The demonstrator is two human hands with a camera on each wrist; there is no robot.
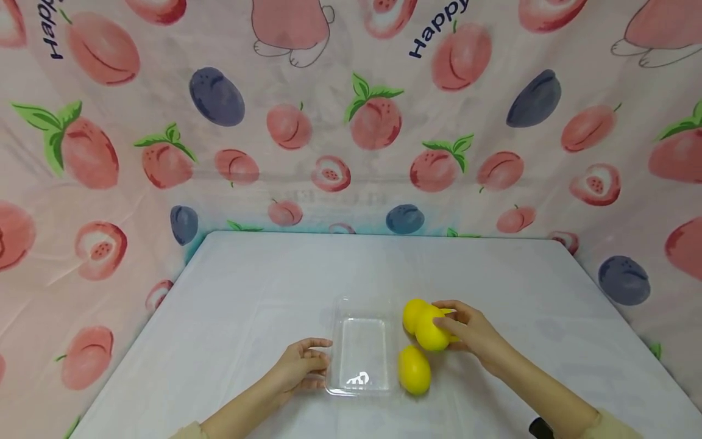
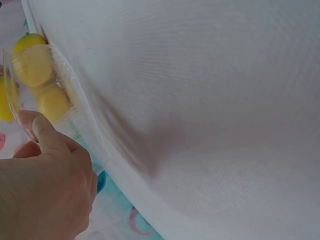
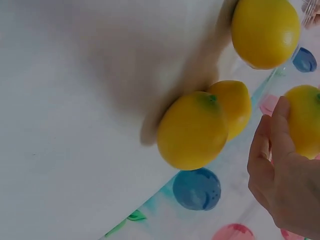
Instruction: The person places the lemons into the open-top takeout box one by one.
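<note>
My right hand holds a yellow lemon between thumb and fingers, raised off the table. Behind it sits another lemon, and a further one is mostly hidden by the hand; in the right wrist view these two lemons lie touching or nearly so. Closer to the front, one more lemon rests beside a clear plastic box. At the box's left side, my left hand grips the rim, as the left wrist view also shows. No lemon is seen inside the box.
A white cloth covers the table. Behind and at both sides hangs a fruit-print curtain. Part of a black object shows at the front right, by the right forearm.
</note>
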